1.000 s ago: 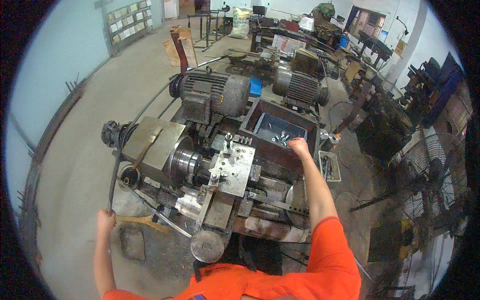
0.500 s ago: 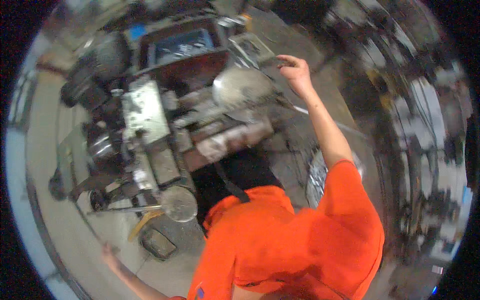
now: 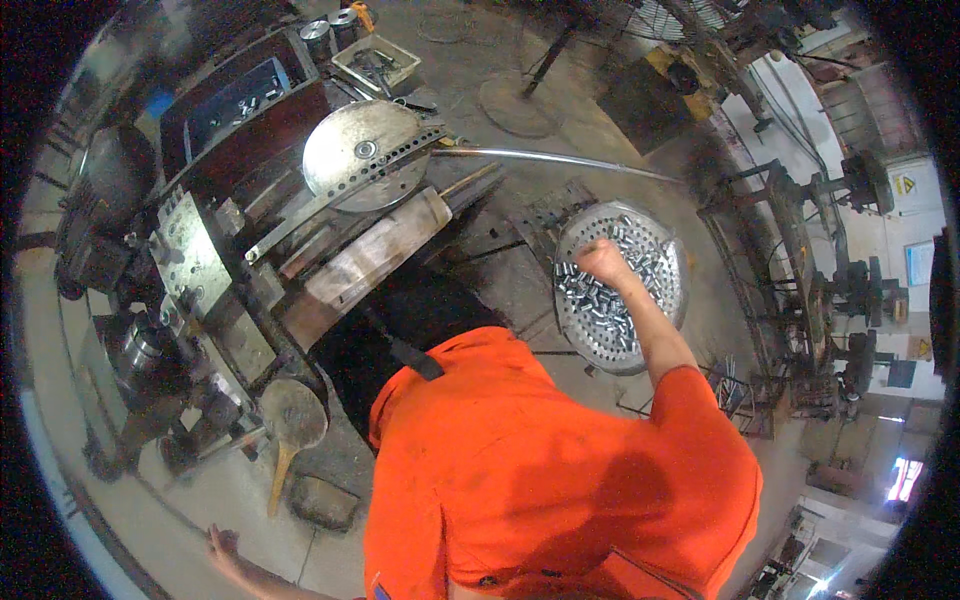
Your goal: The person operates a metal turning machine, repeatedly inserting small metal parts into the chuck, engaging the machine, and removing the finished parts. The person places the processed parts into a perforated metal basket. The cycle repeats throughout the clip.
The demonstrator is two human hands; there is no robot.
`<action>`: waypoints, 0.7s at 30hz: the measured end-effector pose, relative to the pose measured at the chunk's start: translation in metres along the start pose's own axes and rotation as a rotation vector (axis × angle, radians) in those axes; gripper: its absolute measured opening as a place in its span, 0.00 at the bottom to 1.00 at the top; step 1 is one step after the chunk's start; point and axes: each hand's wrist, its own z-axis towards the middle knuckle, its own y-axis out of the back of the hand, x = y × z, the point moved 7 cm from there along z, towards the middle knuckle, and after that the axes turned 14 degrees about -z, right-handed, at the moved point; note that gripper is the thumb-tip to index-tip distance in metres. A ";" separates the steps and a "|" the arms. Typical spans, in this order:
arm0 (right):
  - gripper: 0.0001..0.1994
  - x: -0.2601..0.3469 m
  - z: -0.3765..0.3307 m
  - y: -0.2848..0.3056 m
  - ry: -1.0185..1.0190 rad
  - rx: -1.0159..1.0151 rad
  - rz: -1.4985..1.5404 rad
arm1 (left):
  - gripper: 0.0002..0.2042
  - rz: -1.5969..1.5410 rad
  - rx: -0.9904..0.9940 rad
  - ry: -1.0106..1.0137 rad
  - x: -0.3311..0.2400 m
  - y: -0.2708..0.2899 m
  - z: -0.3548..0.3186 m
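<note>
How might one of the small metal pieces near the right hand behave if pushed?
The metal pieces look short and cylindrical, so one would probably roll. Their shine suggests slipperiness. Heaped loosely on the perforated tray, neighbours would likely shift too.

A round perforated tray [image 3: 612, 352] carries many small metal cylinders [image 3: 600, 308], lying loosely at mixed angles, heaped across its middle, with bare holes showing near the rim.

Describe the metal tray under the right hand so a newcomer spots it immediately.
From the bright orange shirt, follow the bare right forearm to the right hand. Beneath it sits a silvery, rounded metal tray. Unlike the pale rectangular tray, it is perforated and strewn with small shiny metal cylinders.
</note>
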 end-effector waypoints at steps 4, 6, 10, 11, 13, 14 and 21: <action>0.08 0.027 -0.001 -0.032 0.136 0.025 -0.264 | 0.27 0.109 -0.093 0.039 -0.022 -0.005 -0.028; 0.08 0.052 -0.004 -0.012 0.167 0.112 -0.358 | 0.26 0.042 -0.090 0.038 -0.006 0.018 -0.021; 0.10 0.081 -0.020 0.015 0.343 0.083 -0.387 | 0.21 0.035 -0.012 0.032 -0.006 0.007 -0.018; 0.11 0.077 -0.020 0.013 0.317 0.095 -0.316 | 0.18 0.003 0.006 0.042 -0.014 -0.004 -0.025; 0.13 0.067 -0.015 0.008 0.273 0.120 -0.172 | 0.16 -0.006 0.000 0.057 -0.022 -0.015 -0.031; 0.14 0.062 -0.013 0.007 0.248 0.107 -0.186 | 0.16 0.017 -0.022 0.060 -0.025 -0.016 -0.033; 0.17 0.048 -0.006 0.009 0.132 0.084 -0.109 | 0.16 -0.054 -0.057 0.033 -0.007 0.010 -0.019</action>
